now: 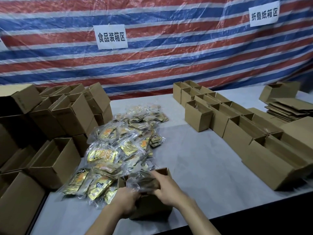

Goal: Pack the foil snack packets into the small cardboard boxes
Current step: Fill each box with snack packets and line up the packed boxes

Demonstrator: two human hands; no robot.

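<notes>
packets [142, 182] | held between left fingers [133, 192] and right fingers [158, 177] | atop box [152, 208]

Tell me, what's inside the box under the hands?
A clear-wrapped bundle of foil snack packets sits in the open cardboard box, with the left hand and right hand holding it. Anything deeper is covered by the bundle and hands.

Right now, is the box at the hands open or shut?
The box is open: flaps stand up; left hand and right hand push a wrapped packet bundle into it.
</notes>
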